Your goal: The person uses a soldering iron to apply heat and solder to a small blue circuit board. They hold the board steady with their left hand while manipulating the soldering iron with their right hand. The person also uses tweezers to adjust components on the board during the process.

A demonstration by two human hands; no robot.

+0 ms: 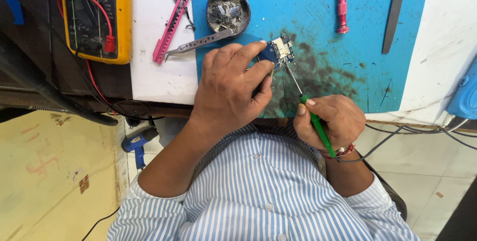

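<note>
Head view: left hand pinches a small circuit board at frame center; right hand grips a green soldering iron.

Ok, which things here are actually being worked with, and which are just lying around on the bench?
In use:
left hand holding the small circuit board
right hand holding the green-handled soldering iron, tip at the board
blue work mat under them

Lying about:
yellow multimeter
pink utility knife
metal tweezers
round tin of scraps
red screwdriver
flat metal tool
</note>
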